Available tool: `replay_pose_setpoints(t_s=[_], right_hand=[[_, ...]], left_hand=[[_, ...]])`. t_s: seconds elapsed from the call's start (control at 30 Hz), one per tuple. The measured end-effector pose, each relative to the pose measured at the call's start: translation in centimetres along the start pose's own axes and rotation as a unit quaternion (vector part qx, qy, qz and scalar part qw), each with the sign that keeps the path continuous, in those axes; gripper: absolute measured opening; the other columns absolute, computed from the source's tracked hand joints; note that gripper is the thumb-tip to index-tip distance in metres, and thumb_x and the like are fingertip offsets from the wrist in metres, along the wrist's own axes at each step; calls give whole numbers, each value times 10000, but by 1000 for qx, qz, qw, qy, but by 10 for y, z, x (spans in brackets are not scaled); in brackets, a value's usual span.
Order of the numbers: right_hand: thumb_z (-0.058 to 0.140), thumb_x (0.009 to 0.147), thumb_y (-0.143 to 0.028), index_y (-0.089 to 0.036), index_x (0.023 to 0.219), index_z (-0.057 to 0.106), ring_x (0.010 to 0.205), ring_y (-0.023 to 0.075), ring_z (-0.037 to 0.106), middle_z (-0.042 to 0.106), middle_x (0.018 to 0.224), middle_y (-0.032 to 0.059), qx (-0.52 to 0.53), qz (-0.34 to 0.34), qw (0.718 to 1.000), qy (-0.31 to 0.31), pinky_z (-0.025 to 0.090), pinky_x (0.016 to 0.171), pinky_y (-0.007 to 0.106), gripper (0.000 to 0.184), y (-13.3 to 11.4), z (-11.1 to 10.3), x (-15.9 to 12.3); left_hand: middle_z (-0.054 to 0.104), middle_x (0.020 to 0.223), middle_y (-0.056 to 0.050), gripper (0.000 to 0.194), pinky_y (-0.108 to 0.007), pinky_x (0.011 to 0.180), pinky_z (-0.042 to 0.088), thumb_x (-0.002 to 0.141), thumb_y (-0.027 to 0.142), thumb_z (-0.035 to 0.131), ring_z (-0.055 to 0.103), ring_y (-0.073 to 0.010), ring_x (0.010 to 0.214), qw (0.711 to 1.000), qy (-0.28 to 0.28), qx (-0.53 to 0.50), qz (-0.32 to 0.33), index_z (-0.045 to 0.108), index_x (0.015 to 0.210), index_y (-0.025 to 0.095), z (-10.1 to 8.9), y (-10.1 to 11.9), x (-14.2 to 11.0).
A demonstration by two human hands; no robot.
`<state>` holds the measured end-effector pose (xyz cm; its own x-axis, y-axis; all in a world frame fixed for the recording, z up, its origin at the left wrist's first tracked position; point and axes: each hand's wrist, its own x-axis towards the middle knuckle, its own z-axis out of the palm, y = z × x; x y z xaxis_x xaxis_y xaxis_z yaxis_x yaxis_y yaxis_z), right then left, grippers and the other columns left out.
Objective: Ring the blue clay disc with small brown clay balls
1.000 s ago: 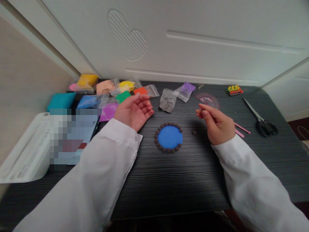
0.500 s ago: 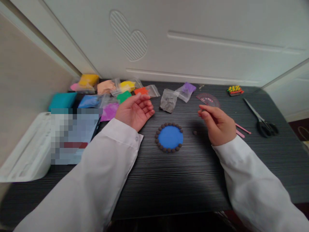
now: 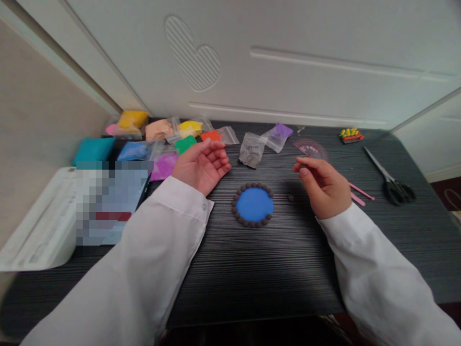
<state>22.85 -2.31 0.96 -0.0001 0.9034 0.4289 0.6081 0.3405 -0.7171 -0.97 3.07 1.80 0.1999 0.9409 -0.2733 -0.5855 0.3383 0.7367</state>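
Blue disc (image 3: 255, 204): flat on the black tabletop (image 3: 252, 274), midway between the hands, just where it lay a second ago.
Dark beads (image 3: 252, 224): packed around its edge, a gap on the right side — same gap as before, nothing added.
Loose ball (image 3: 291, 198): alone on the tabletop, right of the disc, unmoved.
Right hand (image 3: 322, 187): up beside that ball, thumb and forefinger clamped on a small dark lump (image 3: 303, 166) — and here's the change, the lump now peeks out between them, where a second ago it could not be made out.
Left hand (image 3: 201, 168): palm up, holding nothing, fingers apart from thumb and loosely curled; no change there.
Clay packets: green (image 3: 185, 144) and magenta (image 3: 163, 166) just beside the left hand, grey bag (image 3: 251, 150) beyond the disc.
Far right: protractor (image 3: 311, 148) behind the right hand, scissors (image 3: 391, 180) farther out.
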Motion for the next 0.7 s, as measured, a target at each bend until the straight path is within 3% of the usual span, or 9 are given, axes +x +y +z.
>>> replay_pose_setpoints(t_s=[0.1,0.2,0.33,0.43,0.57,0.7], right_hand=[[478,782,-289,-242,975,571,763,147,568,614,851,25,-22,-9,1000,8,462,695,323,219,-1,-2,1],[548,734,-336,-221,796,581,616,120,534,586,684,-10,-33,0,999,18,443,592,274,135,-2,-4,2],[454,791,-387,-199,615,527,512,99,487,527,537,-28,-60,16,998,-4,391,522,248,268,-4,-5,1],[375,830,-379,-204,681,561,557,113,528,563,566,-16,-55,17,998,8,417,567,264,295,-5,-5,1],[436,806,-314,-228,932,578,758,150,580,635,812,22,-45,-13,999,8,457,700,319,208,-1,-3,3],[487,771,-248,-234,936,581,854,166,562,611,933,41,-41,-53,998,15,447,771,352,191,6,0,4]], left_hand=[[579,630,-30,215,-251,605,456,754,312,463,558,-112,603,1000,10,3,-1,576,714,134,1,0,0],[581,629,-32,216,-250,596,456,758,304,452,556,-113,598,1000,0,1,2,578,715,132,0,0,0],[584,629,-34,213,-251,607,460,757,290,446,557,-113,605,1000,-18,-4,1,582,718,131,-2,0,1],[586,629,-33,208,-250,611,459,754,295,454,560,-114,604,1000,-7,-2,-3,583,710,138,-1,0,1],[584,625,-34,202,-259,605,459,753,302,465,563,-120,598,1000,8,-1,-5,579,710,140,0,0,0],[585,618,-36,203,-264,597,462,753,293,458,559,-120,591,1000,-1,-6,0,579,714,135,0,0,0]])
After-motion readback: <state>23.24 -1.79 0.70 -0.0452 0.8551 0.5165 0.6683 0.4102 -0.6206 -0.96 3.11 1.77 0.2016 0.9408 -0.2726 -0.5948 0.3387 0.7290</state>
